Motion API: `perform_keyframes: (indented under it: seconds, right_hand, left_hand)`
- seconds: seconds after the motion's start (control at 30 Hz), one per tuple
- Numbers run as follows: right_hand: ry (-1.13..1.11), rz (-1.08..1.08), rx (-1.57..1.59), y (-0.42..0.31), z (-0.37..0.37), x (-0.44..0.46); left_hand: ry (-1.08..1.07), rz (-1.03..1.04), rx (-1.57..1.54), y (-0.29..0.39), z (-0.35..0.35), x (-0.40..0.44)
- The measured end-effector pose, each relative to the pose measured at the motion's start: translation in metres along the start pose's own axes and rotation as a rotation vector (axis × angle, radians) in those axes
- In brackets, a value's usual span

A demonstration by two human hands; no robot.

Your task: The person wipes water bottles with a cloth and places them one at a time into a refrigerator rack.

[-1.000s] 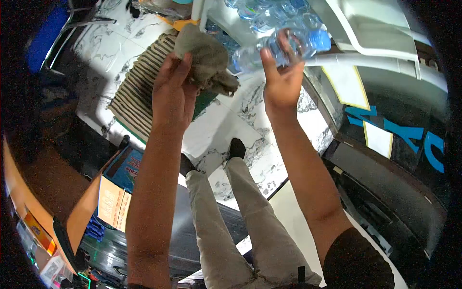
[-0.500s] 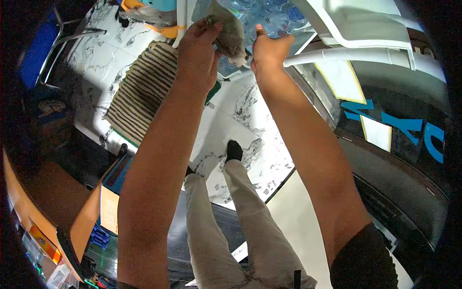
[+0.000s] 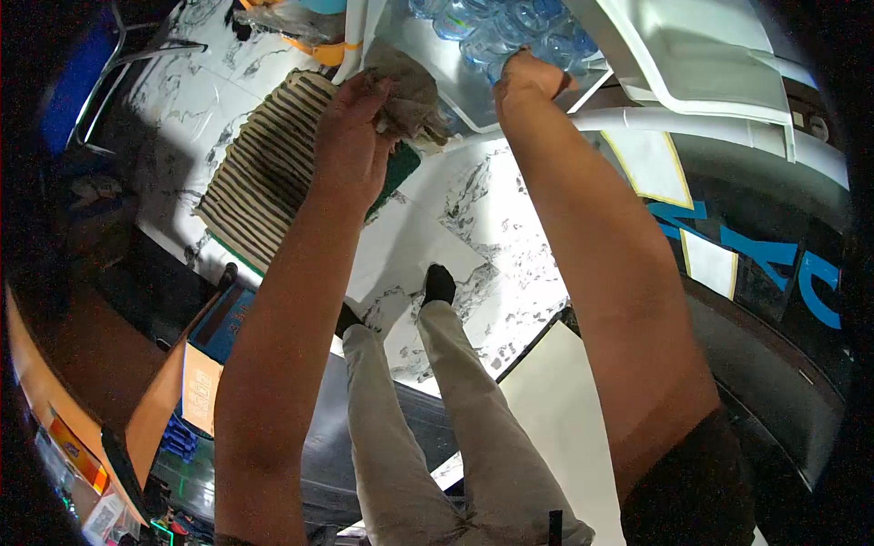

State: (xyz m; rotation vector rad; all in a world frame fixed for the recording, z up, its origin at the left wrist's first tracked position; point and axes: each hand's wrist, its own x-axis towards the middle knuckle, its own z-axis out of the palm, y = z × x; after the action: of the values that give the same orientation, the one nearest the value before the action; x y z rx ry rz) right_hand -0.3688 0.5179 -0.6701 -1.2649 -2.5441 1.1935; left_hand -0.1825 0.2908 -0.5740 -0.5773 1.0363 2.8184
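Note:
My left hand (image 3: 350, 127) is closed on a crumpled grey-brown cloth (image 3: 407, 96), which hangs to the right of its fingers at the near edge of a white plastic bin (image 3: 397, 29). Clear plastic water bottles (image 3: 482, 27) with blue tints lie in a heap inside the bin. My right hand (image 3: 533, 75) reaches over the bin's near side and touches the bottles. Its thumb side points right, and most of its fingers are hidden, so its grip does not show.
A striped mat (image 3: 269, 168) lies on the marbled floor (image 3: 455, 218) to the left. White plastic shelving (image 3: 710, 64) rises on the right beside a black panel with blue letters (image 3: 765, 255). An open cardboard box (image 3: 164, 419) stands lower left.
My left hand has moved slightly left and down with the cloth, away from the bottles. My right hand has turned and shifted right, from thumb raised to reaching down among the bottles.

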Motion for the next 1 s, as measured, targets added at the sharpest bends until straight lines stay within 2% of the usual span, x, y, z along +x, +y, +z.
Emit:
perform_keyframes:
  seconds: [0.07, 0.17, 0.43, 0.5, 0.53, 0.6, 0.67, 0.73, 0.8, 0.83, 0.87, 0.9, 1.0]
  right_hand:
    - [0.17, 0.105, 0.187, -0.043, -0.04, -0.07]
    - [0.07, 0.134, 0.185, -0.015, -0.018, -0.023]
    - [-0.004, 0.079, 0.153, -0.021, -0.042, -0.098]
    - [-0.247, 0.062, 0.297, -0.034, -0.061, -0.135]
    - [-0.259, 0.05, 0.308, -0.031, -0.059, -0.141]
    - [-0.353, -0.113, 0.48, -0.004, -0.049, -0.143]
    - [-0.285, -0.191, 0.469, -0.005, -0.06, -0.185]
    - [-0.359, -0.477, 0.195, 0.001, -0.09, -0.219]
    - [-0.637, -0.276, 0.267, 0.016, -0.118, -0.243]
    - [-0.713, -0.233, 0.287, -0.001, -0.148, -0.273]
    - [-0.791, -0.195, 0.308, -0.019, -0.179, -0.303]
    - [-0.88, -0.14, 0.181, -0.007, -0.194, -0.307]
    - [-1.088, -0.139, 0.36, -0.047, -0.278, -0.371]
  left_hand:
    - [0.058, -0.023, 0.019, 0.007, -0.001, -0.011]
    - [0.134, -0.045, 0.042, 0.019, -0.005, -0.022]
    - [0.178, -0.056, -0.003, 0.047, -0.033, -0.074]
    - [0.2, -0.077, -0.065, 0.055, -0.043, -0.087]
    - [0.199, -0.058, -0.062, 0.061, -0.045, -0.094]
    - [0.197, -0.01, -0.063, 0.074, -0.048, -0.114]
    - [0.201, 0.0, -0.048, 0.083, -0.06, -0.143]
    - [0.243, -0.013, -0.037, 0.102, -0.055, -0.182]
    - [0.278, 0.027, -0.005, 0.109, -0.062, -0.226]
    - [0.303, 0.006, -0.065, 0.116, -0.062, -0.252]
    - [0.334, 0.189, 0.252, 0.088, -0.097, -0.273]
    - [0.401, 0.034, -0.104, 0.13, -0.054, -0.303]
    - [0.354, 0.102, -0.098, 0.155, -0.042, -0.377]
